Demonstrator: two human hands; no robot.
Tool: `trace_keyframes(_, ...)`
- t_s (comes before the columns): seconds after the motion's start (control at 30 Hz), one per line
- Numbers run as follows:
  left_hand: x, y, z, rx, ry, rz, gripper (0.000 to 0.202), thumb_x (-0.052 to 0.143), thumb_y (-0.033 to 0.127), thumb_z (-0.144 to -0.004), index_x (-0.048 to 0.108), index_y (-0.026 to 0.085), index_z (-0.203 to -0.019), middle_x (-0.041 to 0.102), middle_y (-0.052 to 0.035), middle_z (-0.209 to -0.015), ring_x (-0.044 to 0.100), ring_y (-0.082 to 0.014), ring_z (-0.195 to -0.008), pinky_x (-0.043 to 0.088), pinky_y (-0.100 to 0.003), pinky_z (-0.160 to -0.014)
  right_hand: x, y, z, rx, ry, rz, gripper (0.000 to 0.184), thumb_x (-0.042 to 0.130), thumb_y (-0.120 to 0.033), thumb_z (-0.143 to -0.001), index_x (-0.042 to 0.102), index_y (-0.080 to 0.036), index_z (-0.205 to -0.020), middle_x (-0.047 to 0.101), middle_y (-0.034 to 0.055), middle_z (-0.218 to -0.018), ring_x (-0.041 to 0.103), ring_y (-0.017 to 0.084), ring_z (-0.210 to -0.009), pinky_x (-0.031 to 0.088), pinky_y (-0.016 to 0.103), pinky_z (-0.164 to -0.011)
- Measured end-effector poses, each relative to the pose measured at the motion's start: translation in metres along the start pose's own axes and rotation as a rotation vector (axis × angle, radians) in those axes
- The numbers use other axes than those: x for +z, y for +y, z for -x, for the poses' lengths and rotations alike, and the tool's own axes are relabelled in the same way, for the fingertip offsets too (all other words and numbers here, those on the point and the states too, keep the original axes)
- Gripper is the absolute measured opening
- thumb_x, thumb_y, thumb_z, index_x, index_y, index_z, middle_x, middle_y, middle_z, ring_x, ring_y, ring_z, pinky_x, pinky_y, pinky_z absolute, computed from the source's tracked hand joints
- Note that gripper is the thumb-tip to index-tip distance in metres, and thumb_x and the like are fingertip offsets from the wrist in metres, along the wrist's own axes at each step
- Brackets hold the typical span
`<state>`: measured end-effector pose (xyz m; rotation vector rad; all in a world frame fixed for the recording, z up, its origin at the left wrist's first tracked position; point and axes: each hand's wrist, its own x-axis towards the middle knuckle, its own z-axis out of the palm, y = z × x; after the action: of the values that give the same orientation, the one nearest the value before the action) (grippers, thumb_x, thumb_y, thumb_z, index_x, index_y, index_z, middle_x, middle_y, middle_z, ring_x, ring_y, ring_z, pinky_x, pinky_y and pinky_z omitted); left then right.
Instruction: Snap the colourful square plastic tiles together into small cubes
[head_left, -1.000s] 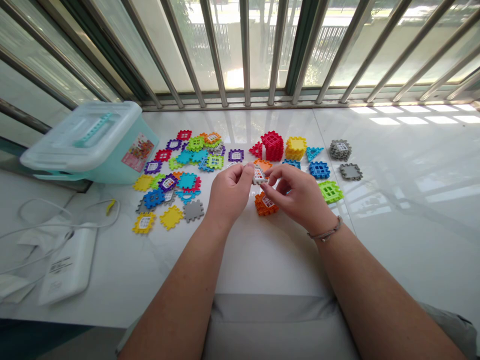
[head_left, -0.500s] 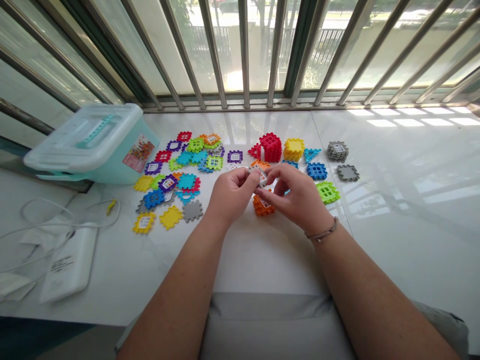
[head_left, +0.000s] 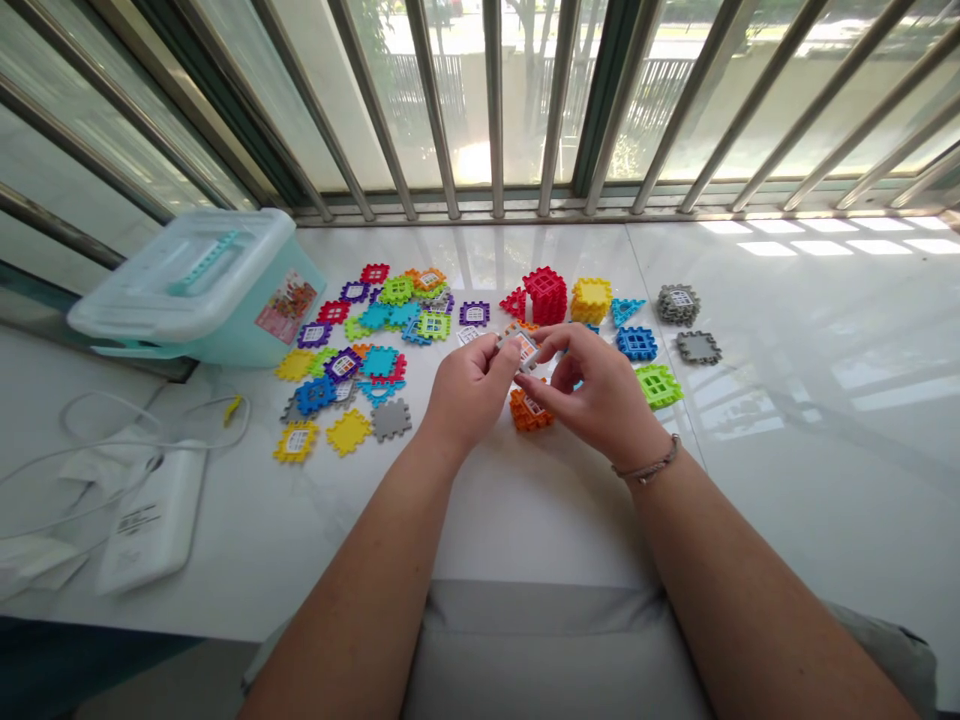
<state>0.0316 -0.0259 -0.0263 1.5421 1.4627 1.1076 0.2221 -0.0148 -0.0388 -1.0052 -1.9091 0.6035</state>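
Observation:
Between my hands is a grey toothed building tile [head_left: 528,352] with a white window grid. My left hand [head_left: 469,395] is closed on it, the thumb pressed on its face. My right hand [head_left: 604,385] has curled fingers at the tile's right edge, the index finger touching its upper corner and the thumb lower down. Just below lies a stack of orange tiles [head_left: 531,412], partly behind my right thumb. A taller red stack [head_left: 546,296] and a yellow stack [head_left: 591,299] stand beyond my hands. My right hand hides part of some blue tiles.
Mixed loose tiles [head_left: 379,362] spread to the left. Blue tiles [head_left: 636,343], green tiles [head_left: 658,386] and a grey stack [head_left: 679,303] stand at right. A lidded teal box [head_left: 202,300], a white power bank [head_left: 154,520] and cables lie far left. Metal bars [head_left: 495,110] line the window.
The grey tile has tilted slightly, so more of its window face shows between my fingers. The whole view has shifted a little; both hands keep nearly the same pose.

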Motion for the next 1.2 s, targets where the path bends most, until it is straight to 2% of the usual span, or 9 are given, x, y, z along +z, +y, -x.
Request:
trace_keyframes(0.13,0.001,-0.008,-0.002,0.01,0.025,0.085,0.053,0.055,0.061,-0.11,0.05,0.024,-0.072,0.05,0.0031,-0.062,0.046,-0.0152,-0.061,0.037,-0.031,-0.06,0.0,-0.003,-0.001,-0.029,0.075,0.022,0.033,0.089,-0.036,-0.094,0.058,-0.025,-0.094,0.079,0.0057,-0.128,0.057,0.007,-0.055,0.054,0.031,-0.061)
trace_keyframes(0.2,0.001,-0.014,-0.004,-0.012,0.073,0.154,0.056,0.053,0.069,-0.109,0.051,0.025,-0.074,0.049,0.003,-0.062,0.045,-0.0152,-0.058,0.037,-0.031,-0.057,-0.001,-0.002,-0.001,-0.018,0.167,0.058,0.036,0.09,-0.039,-0.094,0.057,-0.025,-0.091,0.079,0.0065,-0.128,0.056,0.008,-0.056,0.053,0.031,-0.059)
trace_keyframes(0.37,-0.002,-0.023,-0.011,-0.076,0.178,0.275,0.062,0.056,0.08,-0.104,0.048,0.026,-0.073,0.041,0.0043,-0.059,0.036,-0.014,-0.051,0.032,-0.032,-0.05,-0.01,0.005,0.0,0.054,0.497,0.186,0.041,0.092,-0.042,-0.092,0.054,-0.027,-0.091,0.079,0.0081,-0.127,0.054,0.01,-0.058,0.047,0.031,-0.052)
trace_keyframes(0.47,-0.002,-0.024,-0.013,-0.061,0.2,0.302,0.065,0.055,0.083,-0.103,0.047,0.026,-0.072,0.04,0.0044,-0.058,0.034,-0.0136,-0.05,0.031,-0.033,-0.049,-0.018,0.009,0.001,0.104,0.609,0.224,0.043,0.094,-0.041,-0.09,0.054,-0.027,-0.092,0.078,0.0074,-0.132,0.049,0.007,-0.054,0.046,0.031,-0.05)
trace_keyframes(0.57,-0.002,-0.024,-0.012,-0.072,0.19,0.301,0.065,0.055,0.084,-0.102,0.047,0.026,-0.073,0.04,0.0049,-0.058,0.033,-0.0135,-0.049,0.031,-0.033,-0.048,-0.023,0.01,0.0,0.134,0.657,0.252,0.045,0.094,-0.043,-0.089,0.053,-0.027,-0.091,0.078,0.0073,-0.135,0.046,0.005,-0.051,0.045,0.031,-0.049)
trace_keyframes(1.03,-0.003,-0.016,-0.01,-0.049,0.205,0.182,0.066,0.054,0.081,-0.104,0.046,0.026,-0.069,0.042,0.0037,-0.058,0.04,-0.0143,-0.052,0.033,-0.031,-0.05,-0.02,0.01,-0.004,0.166,0.598,0.228,0.047,0.094,-0.041,-0.087,0.049,-0.026,-0.087,0.08,0.0078,-0.135,0.046,0.005,-0.051,0.044,0.031,-0.05)
trace_keyframes(1.1,-0.003,-0.013,-0.009,-0.033,0.181,0.184,0.065,0.056,0.081,-0.103,0.05,0.025,-0.07,0.045,0.0034,-0.058,0.042,-0.0139,-0.053,0.034,-0.03,-0.05,-0.019,0.009,-0.003,0.177,0.504,0.165,0.045,0.093,-0.04,-0.088,0.049,-0.026,-0.089,0.079,0.0072,-0.138,0.048,0.005,-0.051,0.045,0.031,-0.049)
trace_keyframes(1.2,-0.003,-0.009,-0.007,-0.022,0.067,0.267,0.062,0.062,0.081,-0.1,0.064,0.023,-0.081,0.057,0.0021,-0.066,0.049,-0.0124,-0.054,0.04,-0.028,-0.053,-0.017,0.006,-0.003,0.159,0.255,0.063,0.042,0.091,-0.037,-0.089,0.05,-0.027,-0.093,0.08,0.0065,-0.14,0.05,0.006,-0.051,0.046,0.03,-0.049)
